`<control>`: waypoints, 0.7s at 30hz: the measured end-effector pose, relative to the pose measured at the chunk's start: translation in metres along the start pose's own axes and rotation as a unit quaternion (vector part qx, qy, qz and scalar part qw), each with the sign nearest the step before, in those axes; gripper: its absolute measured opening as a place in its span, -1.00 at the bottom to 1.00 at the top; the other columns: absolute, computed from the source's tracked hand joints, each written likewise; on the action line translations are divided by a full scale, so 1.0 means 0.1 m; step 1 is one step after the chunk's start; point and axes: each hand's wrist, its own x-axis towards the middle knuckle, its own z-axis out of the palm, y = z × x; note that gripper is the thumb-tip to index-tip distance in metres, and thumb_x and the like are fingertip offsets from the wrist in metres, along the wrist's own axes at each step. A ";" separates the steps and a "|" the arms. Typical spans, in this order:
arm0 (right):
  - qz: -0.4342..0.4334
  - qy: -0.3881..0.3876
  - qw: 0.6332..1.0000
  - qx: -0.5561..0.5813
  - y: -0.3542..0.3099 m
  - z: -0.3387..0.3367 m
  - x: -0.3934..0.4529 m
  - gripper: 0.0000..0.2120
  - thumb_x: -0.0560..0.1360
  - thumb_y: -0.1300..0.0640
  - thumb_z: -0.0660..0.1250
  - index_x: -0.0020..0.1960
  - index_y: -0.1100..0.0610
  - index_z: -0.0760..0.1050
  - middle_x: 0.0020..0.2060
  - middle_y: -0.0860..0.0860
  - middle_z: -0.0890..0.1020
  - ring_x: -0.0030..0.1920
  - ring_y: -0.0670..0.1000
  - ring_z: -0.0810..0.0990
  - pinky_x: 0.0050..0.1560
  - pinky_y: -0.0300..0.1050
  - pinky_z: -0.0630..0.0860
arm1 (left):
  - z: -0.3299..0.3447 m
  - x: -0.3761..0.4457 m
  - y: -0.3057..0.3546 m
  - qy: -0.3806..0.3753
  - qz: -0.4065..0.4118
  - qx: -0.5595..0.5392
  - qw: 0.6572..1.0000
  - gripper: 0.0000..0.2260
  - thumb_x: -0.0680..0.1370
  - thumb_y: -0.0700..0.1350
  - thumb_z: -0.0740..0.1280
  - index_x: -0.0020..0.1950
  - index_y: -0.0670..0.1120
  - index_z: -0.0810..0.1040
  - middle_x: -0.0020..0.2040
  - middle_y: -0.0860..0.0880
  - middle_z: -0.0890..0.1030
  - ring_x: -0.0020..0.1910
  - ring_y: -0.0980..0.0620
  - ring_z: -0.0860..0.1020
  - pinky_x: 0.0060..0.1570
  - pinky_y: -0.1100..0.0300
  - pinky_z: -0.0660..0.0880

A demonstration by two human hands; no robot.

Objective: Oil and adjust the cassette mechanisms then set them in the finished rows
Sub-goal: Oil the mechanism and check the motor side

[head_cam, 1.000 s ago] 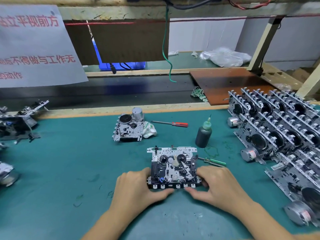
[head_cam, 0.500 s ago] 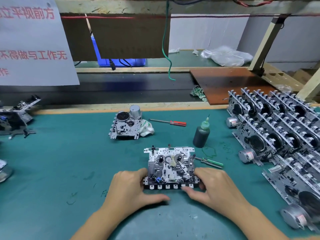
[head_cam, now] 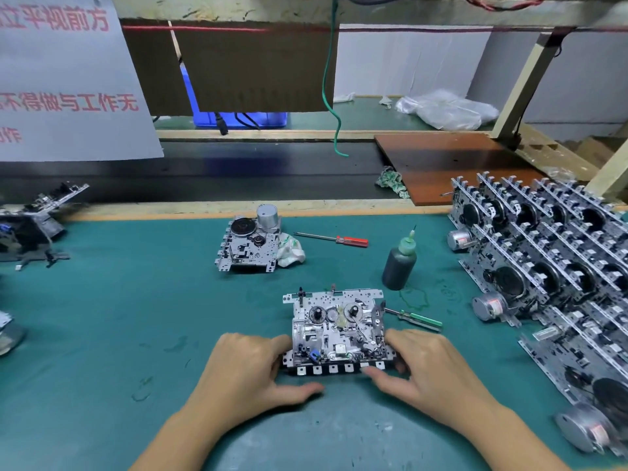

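L hand (head_cam: 249, 365) & R hand (head_cam: 430, 365) gripping mechanism (head_cam: 336, 331) at both ends, flat on counter (head_cam: 136, 317), oil bottle (head_cam: 399, 265) nr, finished rows (head_cam: 543, 260) right.

A teal-matted workbench (head_cam: 119, 317) carries a dark oil bottle (head_cam: 399, 265) mid-right, a red-handled screwdriver (head_cam: 334, 238) farther back, and rows of metal cassette mechanisms (head_cam: 550, 263) at right.

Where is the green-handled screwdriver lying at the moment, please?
In the head view, the green-handled screwdriver lies on the green mat, right of the held cassette mechanism, in front of the oil bottle.
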 end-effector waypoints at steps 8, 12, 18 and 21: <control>-0.015 -0.001 1.000 -0.023 -0.08 -0.05 -0.03 -0.56 0.29 -0.32 0.31 -0.36 -0.01 0.21 -0.46 -0.19 0.24 -0.44 -0.13 0.20 -0.41 -0.29 0.09 | 0.02 0.04 0.00 0.027 -0.031 0.016 0.999 -0.50 0.30 0.33 0.27 -0.53 -0.08 0.31 -0.67 -0.01 0.30 -0.67 -0.02 0.32 -0.65 0.31 0.22; 0.023 0.019 0.999 -0.031 -0.07 -0.05 -0.02 -0.57 0.32 -0.26 0.26 -0.43 0.07 0.28 -0.56 -0.12 0.34 -0.53 -0.09 0.31 -0.51 -0.21 0.24 | 0.02 0.02 -0.02 0.004 0.023 -0.018 1.000 -0.44 0.28 0.42 0.30 -0.51 -0.06 0.28 -0.65 0.02 0.30 -0.66 0.04 0.32 -0.64 0.29 0.24; 0.036 0.013 0.999 -0.012 -0.05 -0.04 -0.03 -0.56 0.31 -0.27 0.28 -0.44 0.08 0.30 -0.57 -0.10 0.37 -0.53 -0.10 0.34 -0.50 -0.20 0.28 | 0.06 0.00 0.03 0.041 -0.011 0.029 0.999 -0.48 0.34 0.31 0.28 -0.53 -0.09 0.30 -0.67 0.00 0.26 -0.68 -0.03 0.28 -0.65 0.32 0.19; 0.022 -0.004 1.000 -0.003 -0.03 -0.05 -0.05 -0.52 0.28 -0.32 0.31 -0.43 0.08 0.30 -0.54 -0.12 0.37 -0.50 -0.10 0.32 -0.48 -0.20 0.30 | 0.07 0.02 0.03 0.033 -0.019 0.033 0.999 -0.50 0.33 0.30 0.27 -0.53 -0.09 0.31 -0.67 -0.01 0.27 -0.68 -0.04 0.29 -0.64 0.34 0.16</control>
